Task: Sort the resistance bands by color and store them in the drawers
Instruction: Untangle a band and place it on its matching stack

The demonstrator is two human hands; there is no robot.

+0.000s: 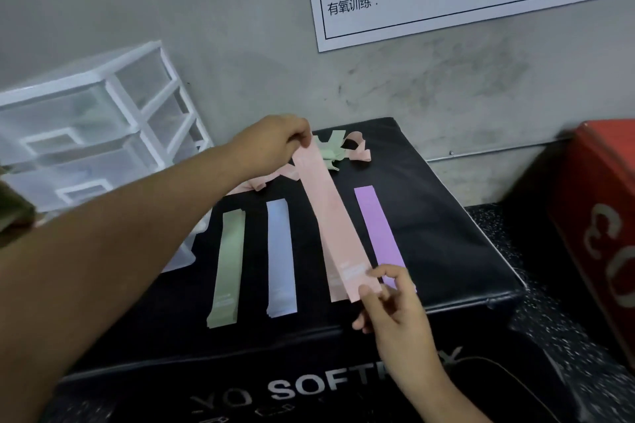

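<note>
We count four flat strips on one black box [446,251] — green strip [228,268], blue strip [281,257], pink strip [336,292], purple strip [378,230] — plus one held pink band [330,213], one tangled heap [330,151], one drawer unit [103,134].

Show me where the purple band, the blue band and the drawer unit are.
purple band [378,230], head view, middle of the strip.
blue band [281,257], head view, middle of the strip.
drawer unit [86,70], head view, its white top.

1 head-worn camera looks forward-down, near a black box [446,233].

pink band [331,216] — taut, slanted | green band [230,264], blue band [281,257], purple band [378,227] — flat
</note>
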